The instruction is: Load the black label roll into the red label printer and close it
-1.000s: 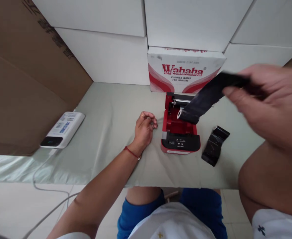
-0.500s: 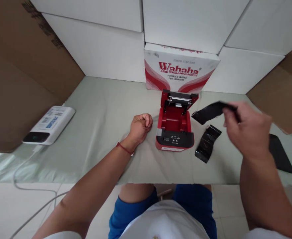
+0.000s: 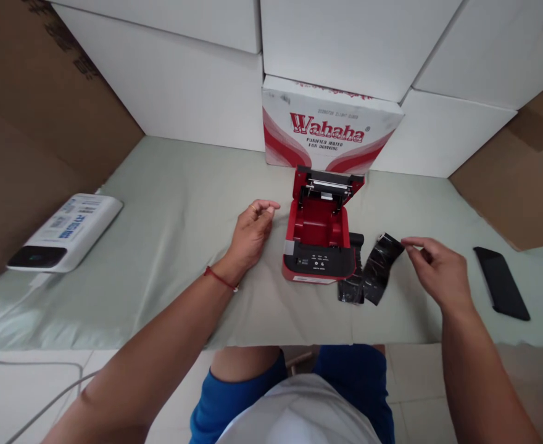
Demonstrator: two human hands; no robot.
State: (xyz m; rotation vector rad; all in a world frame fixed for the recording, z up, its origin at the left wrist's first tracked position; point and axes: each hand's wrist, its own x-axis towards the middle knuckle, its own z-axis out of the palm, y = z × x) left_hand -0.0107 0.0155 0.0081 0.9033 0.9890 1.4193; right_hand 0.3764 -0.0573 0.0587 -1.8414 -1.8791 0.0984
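Observation:
A small red and black printer [image 3: 318,262] sits on the cloth with its lid [image 3: 329,185] raised and its red inner bay bare. Close to its left side rests my left hand [image 3: 253,231], fingers loosely bent and apart, holding nothing. Two crinkled, shiny black film strips lie to the printer's right. One strip [image 3: 351,290] is against the printer's side, partly hidden behind it. The other strip [image 3: 381,269] lies slanted beside it, and my right hand [image 3: 440,268] pinches its upper right corner between thumb and index finger.
A black phone [image 3: 501,283] lies at the right. At the left stands a white power bank [image 3: 65,233] with a grey cable running over the table's front edge. A Wahaha water carton [image 3: 329,129] and white boxes [image 3: 169,86] line the back; brown cardboard [image 3: 526,179] flanks the sides.
The strip that my right hand held up now lies against the printer. My right hand has come down to the other strip's corner. My left hand has loosened from a fist.

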